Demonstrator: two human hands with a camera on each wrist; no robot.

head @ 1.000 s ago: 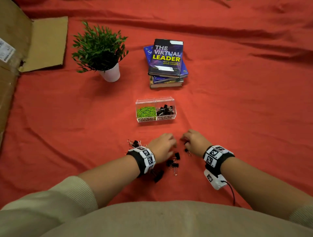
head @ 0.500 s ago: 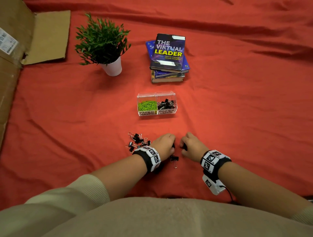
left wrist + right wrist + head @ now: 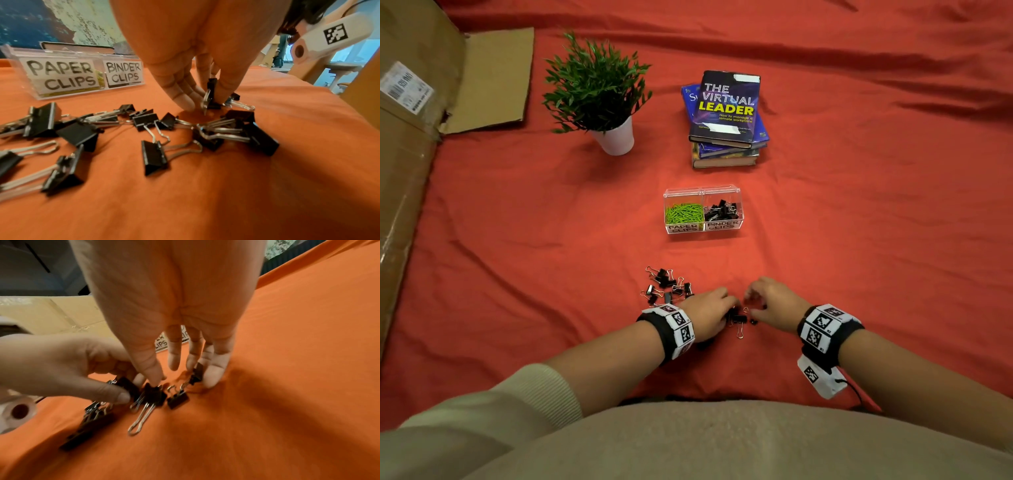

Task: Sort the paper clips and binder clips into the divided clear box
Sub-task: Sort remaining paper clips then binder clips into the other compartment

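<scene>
The divided clear box (image 3: 738, 229) stands mid-cloth, with green paper clips (image 3: 683, 212) in its left half and black binder clips (image 3: 722, 209) in its right. Its labels read PAPER CLIPS and BINDER CLIPS (image 3: 82, 76). Several loose binder clips (image 3: 666, 286) lie left of my hands, spread over the cloth (image 3: 78, 134). My left hand (image 3: 207, 100) pinches one binder clip (image 3: 211, 91) upright. My right hand (image 3: 180, 378) reaches down beside it, its thumb on one clip (image 3: 153, 394) and its fingers curled round another clip (image 3: 196, 374). Both hands (image 3: 726, 308) (image 3: 751, 305) nearly touch.
A potted plant (image 3: 599, 99) and a stack of books (image 3: 726, 116) sit beyond the box. Flattened cardboard (image 3: 410, 144) lies along the left edge. Bare red cloth (image 3: 876, 222) stretches to the right.
My hands have drawn closer together over the small group of clips between them. Fewer loose clips show there now. The box has not moved.
</scene>
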